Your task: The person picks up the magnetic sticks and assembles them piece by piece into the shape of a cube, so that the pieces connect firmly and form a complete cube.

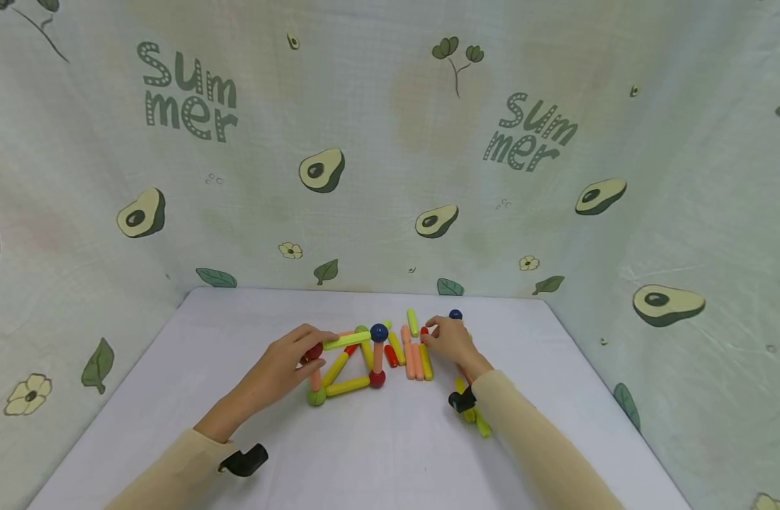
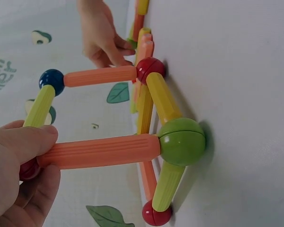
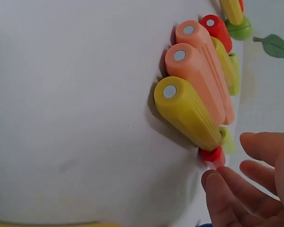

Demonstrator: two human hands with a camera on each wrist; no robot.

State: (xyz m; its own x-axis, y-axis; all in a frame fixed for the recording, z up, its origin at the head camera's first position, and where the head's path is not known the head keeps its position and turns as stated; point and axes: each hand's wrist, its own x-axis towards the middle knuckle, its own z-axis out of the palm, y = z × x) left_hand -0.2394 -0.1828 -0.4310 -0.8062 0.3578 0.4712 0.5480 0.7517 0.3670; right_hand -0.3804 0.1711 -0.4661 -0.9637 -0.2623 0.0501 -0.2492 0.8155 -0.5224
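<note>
My left hand [image 1: 292, 354] pinches a red ball [image 2: 29, 171] at an upper corner of a frame of magnetic sticks and balls. From that ball a lime stick [image 1: 346, 341] runs to a blue ball [image 1: 379, 332]. An orange stick [image 2: 102, 151] stands under it on a green ball [image 2: 182, 142], which rests on the table. Lower down, a yellow stick [image 1: 348, 386] joins the green ball to another red ball [image 1: 377, 378]. My right hand [image 1: 452, 338] has thumb and fingers apart, fingertips right at a red stick [image 3: 214, 156] behind a yellow stick [image 3: 189, 111].
Loose orange sticks [image 3: 196, 71], a short red stick [image 1: 390, 355] and a lime stick [image 1: 412, 322] lie between the hands. Under the right forearm are yellow and lime sticks [image 1: 482, 423]; another blue ball [image 1: 455, 314] is behind that hand. A printed cloth [image 1: 377, 234] surrounds the white table [image 1: 390, 453].
</note>
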